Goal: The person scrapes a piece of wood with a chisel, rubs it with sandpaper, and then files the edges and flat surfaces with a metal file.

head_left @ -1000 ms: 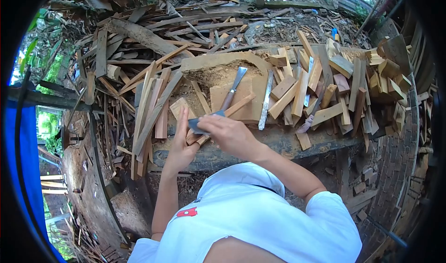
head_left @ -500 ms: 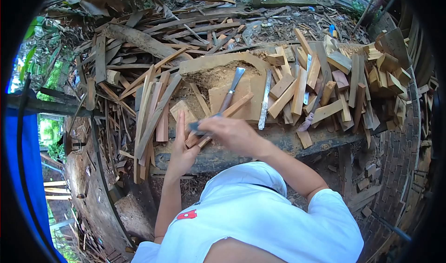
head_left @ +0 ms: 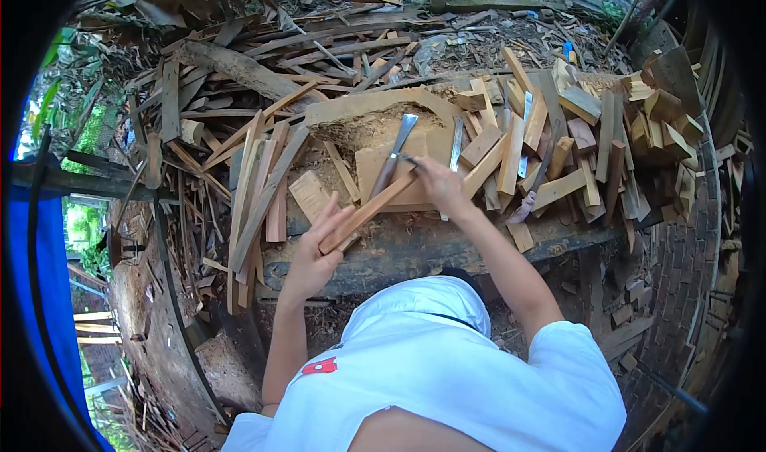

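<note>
A narrow reddish-brown wooden strip (head_left: 369, 214) lies diagonally over the bench. Its near end rests in my left hand (head_left: 309, 262), held at the palm with several fingers stretched out. At the strip's far end is my right hand (head_left: 440, 187), closed round a small dark object (head_left: 410, 159) that its fingers mostly hide. A chisel (head_left: 386, 173) with a brown handle and metal blade lies just beyond the strip, over a flat wooden board (head_left: 435, 150). A pale wood block (head_left: 309, 194) sits beyond my left hand.
Long wooden slats (head_left: 277, 201) lean at the left of the bench (head_left: 383, 262). Many cut blocks (head_left: 558, 189) are piled on the right, near a long metal tool (head_left: 456, 145) and another bladed tool (head_left: 526, 129). Scrap wood (head_left: 239, 73) lies behind.
My right hand has moved away and to the right along the strip with the dark object. My left hand has tilted, its fingers now pointing more to the right.
</note>
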Demonstrator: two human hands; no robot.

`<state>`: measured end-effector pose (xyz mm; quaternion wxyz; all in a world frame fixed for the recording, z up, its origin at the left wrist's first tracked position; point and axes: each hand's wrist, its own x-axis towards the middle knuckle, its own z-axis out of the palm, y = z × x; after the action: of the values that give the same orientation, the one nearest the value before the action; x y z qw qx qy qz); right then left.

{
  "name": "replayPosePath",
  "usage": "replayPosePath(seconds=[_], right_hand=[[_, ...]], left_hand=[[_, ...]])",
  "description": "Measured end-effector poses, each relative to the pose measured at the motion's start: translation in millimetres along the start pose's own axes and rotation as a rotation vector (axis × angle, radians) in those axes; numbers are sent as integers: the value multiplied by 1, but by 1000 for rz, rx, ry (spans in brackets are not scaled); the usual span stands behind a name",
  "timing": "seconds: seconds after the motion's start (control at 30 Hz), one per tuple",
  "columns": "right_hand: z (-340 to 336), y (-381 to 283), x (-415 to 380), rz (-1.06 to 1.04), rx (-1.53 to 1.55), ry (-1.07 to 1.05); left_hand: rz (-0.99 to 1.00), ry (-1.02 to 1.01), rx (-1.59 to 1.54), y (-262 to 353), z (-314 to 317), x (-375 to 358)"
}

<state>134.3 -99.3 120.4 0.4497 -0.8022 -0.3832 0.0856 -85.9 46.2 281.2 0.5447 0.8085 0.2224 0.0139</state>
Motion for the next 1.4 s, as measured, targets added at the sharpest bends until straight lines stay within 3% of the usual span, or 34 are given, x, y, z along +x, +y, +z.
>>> replayPosePath(seconds=[0.07,0.1,0.2,0.27,0.3,0.37,0.4,0.47,0.5,0.6,0.7,0.77,0.9,0.97,1.0,1.07,1.2,1.27,1.33,1.4], right_hand=[[5,29,11,181,-116,-30],[6,26,13,172,-115,-25],[3,-22,-1,23,113,37],[16,-28,-11,-201,119,151],[18,-24,-12,-192,122,147],[21,-13,-6,5,208,90],[24,-10,-7,7,211,90],[32,-5,-1,283,168,48],[46,-9,-6,129,317,152],[37,-73,-26,-207,314,119],[33,-69,-29,-285,283,61],[41,-26,-19,-122,260,96],[56,36,-7,11,37,232],[51,40,-6,59,57,157],[51,42,-8,62,54,155],[53,45,-7,38,53,175],[44,34,-4,143,91,132],[25,14,-3,284,129,20],[20,13,-2,276,156,37],[28,13,1,264,200,62]], left_hand=[[95,-104,49,-1,-1,0],[102,-98,53,0,0,0],[20,-78,-134,4,12,1],[-195,79,-412,12,15,-2],[-204,77,-412,10,16,-3],[-282,165,-719,2,19,-3],[-284,165,-715,0,20,-4],[-278,261,-961,-2,20,-2],[-269,262,-953,-3,18,0],[-285,288,-1078,-14,22,-4],[-265,293,-1102,-22,21,-6],[-328,347,-1185,-24,20,-6],[-291,271,-861,-22,13,-10],[100,248,36,-16,8,-14],[98,246,33,-6,5,-15],[367,177,601,18,-4,-14],[281,68,594,-10,-4,-7],[191,215,411,-7,-1,-6],[104,268,277,-13,1,-5],[-189,337,-270,-22,-1,-3]])
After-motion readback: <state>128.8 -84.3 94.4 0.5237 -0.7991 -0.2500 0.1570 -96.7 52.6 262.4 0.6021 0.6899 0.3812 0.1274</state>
